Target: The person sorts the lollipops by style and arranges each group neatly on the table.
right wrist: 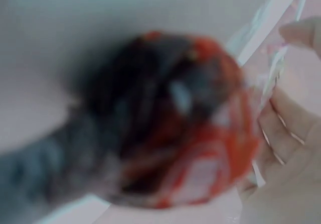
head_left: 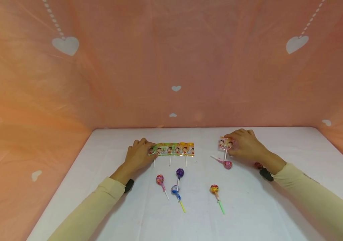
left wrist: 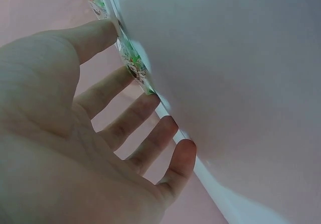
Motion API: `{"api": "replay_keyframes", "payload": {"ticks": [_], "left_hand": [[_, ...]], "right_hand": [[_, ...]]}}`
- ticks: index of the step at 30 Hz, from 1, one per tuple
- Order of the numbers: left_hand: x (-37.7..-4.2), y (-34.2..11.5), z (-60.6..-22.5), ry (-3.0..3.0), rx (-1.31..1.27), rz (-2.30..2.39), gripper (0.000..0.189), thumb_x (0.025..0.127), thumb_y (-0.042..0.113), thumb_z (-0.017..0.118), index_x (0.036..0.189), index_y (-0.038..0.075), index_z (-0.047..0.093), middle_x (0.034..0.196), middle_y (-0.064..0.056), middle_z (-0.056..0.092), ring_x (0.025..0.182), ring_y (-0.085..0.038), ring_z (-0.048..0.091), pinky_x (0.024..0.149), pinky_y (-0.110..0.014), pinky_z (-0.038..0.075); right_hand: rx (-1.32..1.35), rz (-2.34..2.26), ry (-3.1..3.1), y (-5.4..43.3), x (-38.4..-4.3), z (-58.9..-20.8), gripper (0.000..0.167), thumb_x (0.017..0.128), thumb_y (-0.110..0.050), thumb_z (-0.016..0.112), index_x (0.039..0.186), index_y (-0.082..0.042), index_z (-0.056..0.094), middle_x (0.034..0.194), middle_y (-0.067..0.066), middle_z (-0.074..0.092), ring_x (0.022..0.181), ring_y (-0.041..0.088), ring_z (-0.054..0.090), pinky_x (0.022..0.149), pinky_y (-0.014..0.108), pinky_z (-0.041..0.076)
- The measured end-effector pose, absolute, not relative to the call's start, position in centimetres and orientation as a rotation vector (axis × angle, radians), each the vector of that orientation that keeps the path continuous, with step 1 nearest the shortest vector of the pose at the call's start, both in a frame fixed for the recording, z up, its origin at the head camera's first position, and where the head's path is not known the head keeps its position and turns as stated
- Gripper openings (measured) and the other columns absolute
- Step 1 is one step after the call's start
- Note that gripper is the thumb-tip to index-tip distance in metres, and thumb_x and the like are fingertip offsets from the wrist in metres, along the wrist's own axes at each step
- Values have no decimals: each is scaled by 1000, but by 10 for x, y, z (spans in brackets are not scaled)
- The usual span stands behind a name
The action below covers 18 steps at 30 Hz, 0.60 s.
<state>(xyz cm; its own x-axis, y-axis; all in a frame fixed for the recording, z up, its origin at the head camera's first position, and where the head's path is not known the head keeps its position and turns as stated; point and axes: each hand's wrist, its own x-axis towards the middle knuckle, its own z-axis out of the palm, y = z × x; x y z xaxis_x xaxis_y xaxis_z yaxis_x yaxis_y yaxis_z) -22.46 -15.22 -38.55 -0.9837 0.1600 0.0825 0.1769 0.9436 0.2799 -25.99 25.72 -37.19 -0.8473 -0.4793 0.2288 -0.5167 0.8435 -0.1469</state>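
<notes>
In the head view my left hand [head_left: 137, 155] grips the left end of a strip of flat lollipops [head_left: 177, 149] in green-to-orange wrappers, white sticks pointing toward me. The left wrist view shows the thumb and fingertips at the wrapper's edge, close to the white tabletop. Over on the right, my right hand [head_left: 246, 145] holds a short pink strip of flat lollipops [head_left: 222, 144] by its right side, one white stick showing. A pink ball lollipop [head_left: 227, 164] lies just below that stick. Beneath the right wrist is a dark red ball lollipop [right wrist: 200, 158], large and blurred in the right wrist view.
Nearer me on the white table [head_left: 123, 214] lie a red-pink lollipop [head_left: 160, 179], a purple one [head_left: 180, 172], a blue one [head_left: 175, 190] with a yellow stick, and a yellow-red one [head_left: 214, 189] with a green stick. An orange cloth [head_left: 219, 67] with hearts rises behind.
</notes>
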Motion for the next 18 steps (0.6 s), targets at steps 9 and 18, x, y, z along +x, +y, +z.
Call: {"api": "replay_keyframes", "payload": {"ticks": [9,18], "left_hand": [[-223,-150,-385,-3038,-264,-466,48,89,39,70,131,15,65,124,-11,60,117,-34,50,89,-50,43],[-222,-147,-386,-3055,-248,-462,48,89,39,70,131,16,65,126,-11,59,118,-33,50,91,-50,43]], "right_hand": [[896,341,-2813,251,-251,-376,49,73,-23,72,121,-12,69,115,3,71,117,27,56,94,50,31],[982,346,-2824,245,-240,-382,45,74,-25,71,118,-18,70,111,-5,69,114,21,56,95,47,31]]}}
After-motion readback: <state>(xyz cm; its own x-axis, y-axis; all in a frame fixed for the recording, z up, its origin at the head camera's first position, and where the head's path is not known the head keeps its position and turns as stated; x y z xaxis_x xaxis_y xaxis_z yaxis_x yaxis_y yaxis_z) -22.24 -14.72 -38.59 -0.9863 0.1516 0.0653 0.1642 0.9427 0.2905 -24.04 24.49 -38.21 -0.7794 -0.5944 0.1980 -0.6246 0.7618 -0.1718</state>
